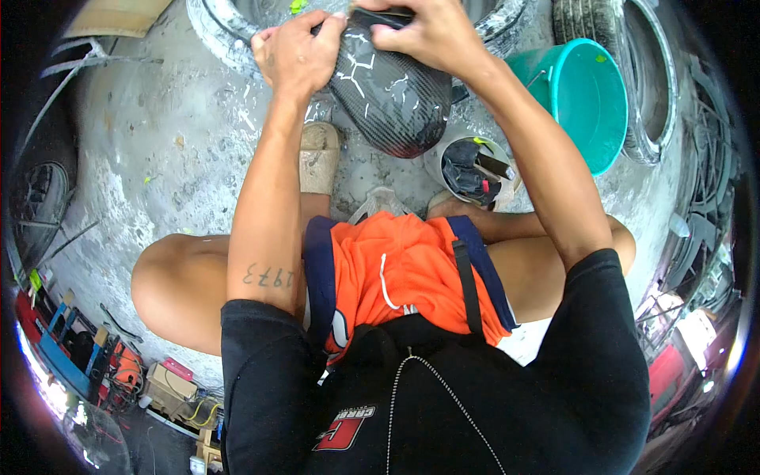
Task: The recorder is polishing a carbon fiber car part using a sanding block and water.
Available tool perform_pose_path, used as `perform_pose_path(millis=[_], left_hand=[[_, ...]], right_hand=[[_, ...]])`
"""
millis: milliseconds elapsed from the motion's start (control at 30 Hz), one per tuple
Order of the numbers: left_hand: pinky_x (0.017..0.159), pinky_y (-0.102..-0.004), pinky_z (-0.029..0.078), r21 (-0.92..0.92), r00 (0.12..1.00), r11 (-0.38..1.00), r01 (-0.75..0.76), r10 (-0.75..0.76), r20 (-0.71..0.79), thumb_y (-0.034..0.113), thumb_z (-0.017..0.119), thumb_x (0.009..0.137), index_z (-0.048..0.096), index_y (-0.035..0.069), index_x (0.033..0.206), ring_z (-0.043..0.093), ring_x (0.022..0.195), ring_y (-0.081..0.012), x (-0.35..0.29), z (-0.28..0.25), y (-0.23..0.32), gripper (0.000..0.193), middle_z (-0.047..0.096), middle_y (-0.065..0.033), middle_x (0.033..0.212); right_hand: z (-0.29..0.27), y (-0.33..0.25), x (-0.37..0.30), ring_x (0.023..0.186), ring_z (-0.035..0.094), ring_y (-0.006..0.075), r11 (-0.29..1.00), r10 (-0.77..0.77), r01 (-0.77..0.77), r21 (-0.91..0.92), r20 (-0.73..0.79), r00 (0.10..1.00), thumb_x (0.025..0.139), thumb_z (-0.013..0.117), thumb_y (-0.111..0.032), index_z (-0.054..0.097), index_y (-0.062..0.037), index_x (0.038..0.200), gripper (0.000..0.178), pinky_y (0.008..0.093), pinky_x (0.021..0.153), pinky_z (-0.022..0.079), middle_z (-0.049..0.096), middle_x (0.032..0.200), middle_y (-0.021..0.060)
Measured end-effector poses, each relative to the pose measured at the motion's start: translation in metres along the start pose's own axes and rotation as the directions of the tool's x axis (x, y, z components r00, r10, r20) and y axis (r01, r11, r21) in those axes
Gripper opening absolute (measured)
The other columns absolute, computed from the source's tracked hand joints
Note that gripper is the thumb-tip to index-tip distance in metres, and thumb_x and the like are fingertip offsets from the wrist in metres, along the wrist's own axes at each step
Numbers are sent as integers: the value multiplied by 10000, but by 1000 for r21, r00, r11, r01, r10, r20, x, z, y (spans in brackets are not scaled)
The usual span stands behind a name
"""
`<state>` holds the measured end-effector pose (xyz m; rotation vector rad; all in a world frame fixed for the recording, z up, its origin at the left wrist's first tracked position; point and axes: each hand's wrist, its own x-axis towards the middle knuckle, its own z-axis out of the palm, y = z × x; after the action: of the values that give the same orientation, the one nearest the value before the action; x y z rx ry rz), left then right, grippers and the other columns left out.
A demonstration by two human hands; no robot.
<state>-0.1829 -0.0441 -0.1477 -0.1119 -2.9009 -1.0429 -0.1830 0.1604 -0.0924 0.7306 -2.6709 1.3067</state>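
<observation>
A glossy black carbon-fibre shell (393, 99), rounded at its near end, is held out in front of me at the top of the view. White reflections streak its wet-looking surface. My left hand (301, 51) is closed on its upper left edge, fingers curled. Against its far end, my right hand (434, 38) is closed on a dark flat piece (382, 17), whose exact kind I cannot make out. The shell's far end is partly hidden by both hands.
Tyres lie behind the shell (218, 39) and at the right (653, 79). A teal bucket (590, 107) stands right of my right forearm; a small round container (467, 170) with dark items sits by my foot. Tools and boxes (170, 384) lie lower left. Grey concrete floor (158, 158) surrounds me.
</observation>
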Motion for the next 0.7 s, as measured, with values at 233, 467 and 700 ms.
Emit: perform_pose_path(millis=[233, 467, 700], left_hand=[[1037, -397, 322, 21, 1000, 1000, 4, -4, -5, 524, 578, 889, 812, 177, 933, 674, 910, -268, 0, 9, 2, 421, 763, -108, 860], [1031, -398, 330, -3, 998, 999, 35, -35, 47, 511, 580, 880, 809, 177, 906, 663, 961, -278, -3, 6, -11, 406, 764, -100, 875], [1035, -391, 327, 7, 1000, 1000, -8, 8, -24, 515, 564, 884, 812, 175, 948, 684, 964, -267, 3, 11, 10, 426, 771, -106, 893]], right_hand=[[-7, 11, -75, 788, 690, 325, 994, 13, -16, -111, -27, 1000, 764, 773, -163, 773, -89, 1120, 364, 396, 740, 560, 703, 872, 160], [27, 11, -23, 736, 652, 339, 993, -107, 99, -69, -135, 985, 787, 770, -147, 761, -71, 1135, 356, 409, 756, 549, 696, 868, 143], [3, 14, -46, 744, 646, 293, 994, -63, 49, -99, -143, 988, 757, 777, -85, 757, -87, 1164, 408, 394, 786, 553, 680, 822, 113]])
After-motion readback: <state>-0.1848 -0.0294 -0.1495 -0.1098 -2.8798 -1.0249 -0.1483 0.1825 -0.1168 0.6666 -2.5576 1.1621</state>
